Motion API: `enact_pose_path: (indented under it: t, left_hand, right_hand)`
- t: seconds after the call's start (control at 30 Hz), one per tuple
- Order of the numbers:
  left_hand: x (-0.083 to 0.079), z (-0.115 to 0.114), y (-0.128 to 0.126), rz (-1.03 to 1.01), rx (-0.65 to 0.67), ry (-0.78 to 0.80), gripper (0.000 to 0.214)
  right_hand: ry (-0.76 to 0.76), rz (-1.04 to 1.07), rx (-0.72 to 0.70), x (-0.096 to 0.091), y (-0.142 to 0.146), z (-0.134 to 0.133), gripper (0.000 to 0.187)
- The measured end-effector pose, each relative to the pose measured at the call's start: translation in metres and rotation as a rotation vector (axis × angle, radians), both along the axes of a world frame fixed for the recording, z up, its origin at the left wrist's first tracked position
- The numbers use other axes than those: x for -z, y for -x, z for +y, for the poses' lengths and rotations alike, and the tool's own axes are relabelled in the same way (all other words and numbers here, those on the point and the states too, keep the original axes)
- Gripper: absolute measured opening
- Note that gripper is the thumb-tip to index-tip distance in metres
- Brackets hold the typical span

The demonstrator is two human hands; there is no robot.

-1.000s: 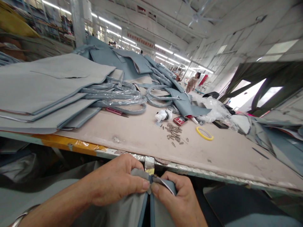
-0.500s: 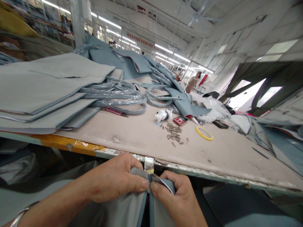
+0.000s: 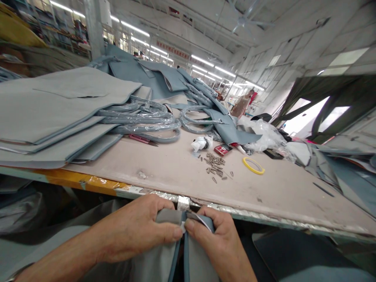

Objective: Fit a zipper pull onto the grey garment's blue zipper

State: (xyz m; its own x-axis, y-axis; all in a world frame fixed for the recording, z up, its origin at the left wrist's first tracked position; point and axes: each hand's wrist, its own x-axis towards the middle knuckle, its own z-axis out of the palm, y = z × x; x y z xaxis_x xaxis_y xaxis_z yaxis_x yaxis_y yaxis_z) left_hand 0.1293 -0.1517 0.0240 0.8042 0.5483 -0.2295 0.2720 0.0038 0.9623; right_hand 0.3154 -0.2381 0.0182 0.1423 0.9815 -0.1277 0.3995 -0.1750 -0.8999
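Observation:
Below the near edge of the work table (image 3: 182, 172), my left hand (image 3: 138, 229) and my right hand (image 3: 219, 241) pinch the top corner of a grey bag panel (image 3: 160, 262). Thumbs and forefingers meet at a seam edged with blue piping. A white strip shows under my right thumb. The panel hangs down over my lap.
A stack of grey panels (image 3: 58, 105) lies at the left, with plastic-wrapped bag handles (image 3: 147, 117) beside it. Mid-table there are scattered sunflower seeds (image 3: 216, 164), a yellow tape ring (image 3: 253, 165) and a red box (image 3: 222, 149). More grey-blue pieces (image 3: 346, 172) lie right. A person (image 3: 242, 103) stands far back.
Both hands stay pinched on the panel corner and have shifted slightly down and left in view. The person at the back has moved a little.

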Motion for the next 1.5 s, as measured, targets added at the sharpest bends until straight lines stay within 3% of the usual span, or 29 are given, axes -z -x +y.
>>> enact_pose_path:
  t: [0.13, 0.23, 0.33, 0.53, 0.73, 0.93, 1.17, 1.33, 1.5]
  left_hand:
    - [0.01, 0.0, -0.002, -0.085, 0.04, 0.214, 0.025]
    - [0.016, 0.0, -0.008, -0.087, -0.058, 0.339, 0.037]
    - [0.014, -0.002, -0.013, -0.086, -0.179, 0.423, 0.034]
    - [0.004, -0.008, -0.014, -0.06, -0.27, 0.504, 0.025]
    - [0.013, -0.009, -0.016, -0.141, -0.311, 0.567, 0.023]
    - [0.016, -0.011, -0.017, -0.18, -0.295, 0.682, 0.019]
    - [0.019, -0.011, -0.018, -0.091, -0.317, 0.627, 0.021]
    - [0.012, -0.013, -0.017, -0.063, -0.299, 0.673, 0.023]
    - [0.011, -0.014, -0.01, -0.103, -0.293, 0.572, 0.032]
  right_hand:
    - [0.032, 0.022, -0.026, -0.003, -0.001, 0.002, 0.034]
    - [0.07, 0.064, -0.031, -0.01, 0.001, 0.0, 0.028]
    - [0.101, 0.133, -0.031, -0.012, 0.003, -0.002, 0.023]
    - [0.089, 0.314, -0.057, -0.004, 0.002, 0.001, 0.03]
    - [0.114, 0.412, 0.004, 0.002, 0.001, 0.002, 0.04]
    - [0.142, 0.442, 0.01, 0.005, 0.0, 0.0, 0.036]
    - [0.132, 0.433, 0.0, 0.006, 0.001, -0.001, 0.031]
    - [0.158, 0.43, -0.025, 0.005, 0.003, -0.002, 0.027]
    - [0.082, 0.416, -0.026, 0.008, 0.003, -0.002, 0.049]
